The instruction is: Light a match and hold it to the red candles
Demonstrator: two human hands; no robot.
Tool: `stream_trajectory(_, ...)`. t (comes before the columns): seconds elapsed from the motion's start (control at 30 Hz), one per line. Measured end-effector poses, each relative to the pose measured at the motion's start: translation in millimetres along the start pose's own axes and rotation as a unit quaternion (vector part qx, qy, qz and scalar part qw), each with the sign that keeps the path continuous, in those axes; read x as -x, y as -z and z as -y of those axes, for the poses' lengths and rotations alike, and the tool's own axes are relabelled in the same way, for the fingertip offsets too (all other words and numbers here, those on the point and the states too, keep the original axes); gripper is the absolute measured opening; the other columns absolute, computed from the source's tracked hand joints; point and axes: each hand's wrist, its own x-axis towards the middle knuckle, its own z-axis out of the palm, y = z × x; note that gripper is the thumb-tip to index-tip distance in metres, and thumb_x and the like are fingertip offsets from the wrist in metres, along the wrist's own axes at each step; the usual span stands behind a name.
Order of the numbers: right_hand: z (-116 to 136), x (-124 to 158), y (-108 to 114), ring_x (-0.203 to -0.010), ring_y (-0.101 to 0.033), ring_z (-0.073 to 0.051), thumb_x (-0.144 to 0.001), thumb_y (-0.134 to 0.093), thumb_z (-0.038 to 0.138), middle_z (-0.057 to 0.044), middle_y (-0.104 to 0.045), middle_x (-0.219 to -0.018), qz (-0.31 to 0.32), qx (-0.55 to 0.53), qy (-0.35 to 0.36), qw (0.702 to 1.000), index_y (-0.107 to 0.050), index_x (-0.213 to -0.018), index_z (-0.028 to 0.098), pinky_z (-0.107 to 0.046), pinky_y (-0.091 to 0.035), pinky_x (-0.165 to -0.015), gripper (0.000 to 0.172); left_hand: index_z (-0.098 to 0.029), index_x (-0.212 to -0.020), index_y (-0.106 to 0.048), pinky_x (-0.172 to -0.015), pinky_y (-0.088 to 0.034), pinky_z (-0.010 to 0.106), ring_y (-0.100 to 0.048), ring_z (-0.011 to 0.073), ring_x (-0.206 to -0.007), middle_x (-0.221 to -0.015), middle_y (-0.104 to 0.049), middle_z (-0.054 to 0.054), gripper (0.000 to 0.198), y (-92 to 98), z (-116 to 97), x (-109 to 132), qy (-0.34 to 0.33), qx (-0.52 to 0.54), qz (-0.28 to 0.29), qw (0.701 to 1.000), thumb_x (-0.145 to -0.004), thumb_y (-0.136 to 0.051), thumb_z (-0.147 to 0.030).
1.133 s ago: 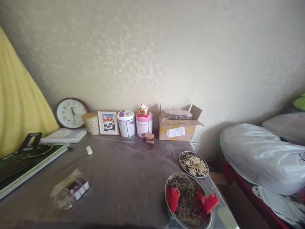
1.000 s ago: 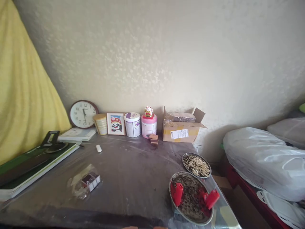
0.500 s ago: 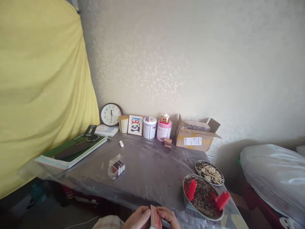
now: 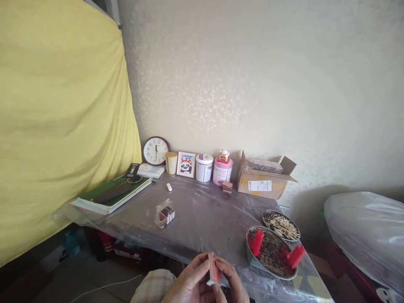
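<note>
- Currently holding a small oblong red-and-white printed cardboard box point(image 4: 213, 272) between both bare hands, low in the view, at the near side of the brown table covered with clear plastic sheeting point(image 4: 202, 214).
- Pinching narrowly along its left side with the left hand point(image 4: 191, 280); noting checked cream-and-red cloth point(image 4: 154, 286) just beside.
- Curling the right hand point(image 4: 232, 278) closely around its right side and lower end; being unable to tell the placing of fingers hidden behind.
- Recording to the right an oval grey metal pan point(image 4: 253, 261) filled with dark crumbly material point(image 4: 272, 254), bearing one red cylindrical candle point(image 4: 257, 243) roughly upright and another leaning over the rim.
- Observing just behind the pan a shallow metal dish point(image 4: 293, 240) heaped with thin pale wooden sticks point(image 4: 280, 226).
- Finding left of the pan a maroon-and-white block-shaped packet point(image 4: 167, 215) in crumpled clear film, and farther back a small white rounded piece point(image 4: 169, 187).
- Listing along the wall, left to right, a round white-faced clock point(image 4: 156, 150), a yellow ribbed tub point(image 4: 171, 164), a framed panda picture point(image 4: 186, 165), a white-and-purple cylindrical tub point(image 4: 204, 169), a pink-lidded tub point(image 4: 221, 173) supporting a white-and-red cat figurine point(image 4: 224, 155), and an open brown carton point(image 4: 274, 190).
</note>
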Motion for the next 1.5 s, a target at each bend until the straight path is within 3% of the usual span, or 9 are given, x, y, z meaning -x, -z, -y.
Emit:
stream_trajectory(0.3,2.2,-1.9,1.1,-0.106,-0.065,-0.021,-0.092,-0.055,0.043,-0.006,-0.067,-0.117,-0.002,0.031,-0.004,1.000,-0.064,-0.113,0.029,-0.030,-0.053,-0.091,0.028,-0.022,-0.100,-0.069,-0.075,-0.044,0.028,-0.062,0.0149,-0.082,-0.092,-0.067,0.003,0.022,-0.2,4.3,-4.0,-0.023,-0.030,0.018,0.999,-0.081,-0.070,-0.033)
stream_trajectory(0.57,31.8,-17.7,13.4,-0.107,-0.064,-0.022,-0.090,-0.055,0.029,-0.007,-0.065,-0.117,0.063,0.082,-0.006,0.995,-0.060,-0.113,0.025,-0.031,-0.055,-0.088,0.024,-0.024,-0.110,-0.067,-0.078,-0.045,0.029,-0.061,0.0147,-0.082,-0.091,-0.068,0.003,0.024,-8.9,3.3,4.8,-0.040,-0.030,0.018,0.999,-0.087,-0.062,-0.028)
stream_trajectory(0.73,41.4,-23.9,14.8,-0.104,-0.066,-0.021,-0.086,-0.058,0.023,-0.007,-0.065,-0.115,0.064,0.094,0.000,0.993,-0.060,-0.110,0.025,-0.030,-0.056,-0.086,0.024,-0.024,-0.117,-0.064,-0.081,-0.045,0.030,-0.061,0.0159,-0.088,-0.097,-0.068,0.005,0.027,-7.4,3.7,5.7,-0.039,-0.025,0.033,0.998,-0.091,-0.056,-0.026)
stream_trajectory(0.97,41.4,-22.7,13.0,-0.099,-0.066,-0.020,-0.085,-0.059,0.021,-0.007,-0.065,-0.111,0.049,0.112,-0.002,0.992,-0.062,-0.106,0.024,-0.030,-0.056,-0.083,0.022,-0.023,-0.116,-0.064,-0.082,-0.045,0.030,-0.060,0.0142,-0.084,-0.091,-0.066,0.003,0.026,-7.6,4.4,4.8,-0.039,-0.020,0.030,0.999,-0.091,-0.056,-0.027)
stream_trajectory(1.2,46.6,-27.2,17.3,-0.098,-0.066,-0.021,-0.084,-0.059,0.019,-0.008,-0.064,-0.111,0.077,0.088,-0.010,0.993,-0.063,-0.105,0.023,-0.030,-0.056,-0.083,0.022,-0.022,-0.119,-0.063,-0.084,-0.044,0.031,-0.061,0.0157,-0.090,-0.102,-0.067,0.006,0.030,-8.4,3.9,6.7,-0.050,-0.003,0.013,0.999,-0.089,-0.060,-0.028)
stream_trajectory(1.5,44.6,-26.9,10.7,-0.090,-0.066,-0.018,-0.080,-0.056,0.012,-0.006,-0.064,-0.102,0.040,0.105,0.002,0.994,-0.062,-0.097,0.023,-0.027,-0.055,-0.076,0.021,-0.023,-0.108,-0.065,-0.085,-0.043,0.028,-0.059,0.0134,-0.090,-0.100,-0.065,0.004,0.019,-12.7,5.3,5.8,-0.045,-0.003,0.042,0.998,-0.093,-0.053,-0.025)
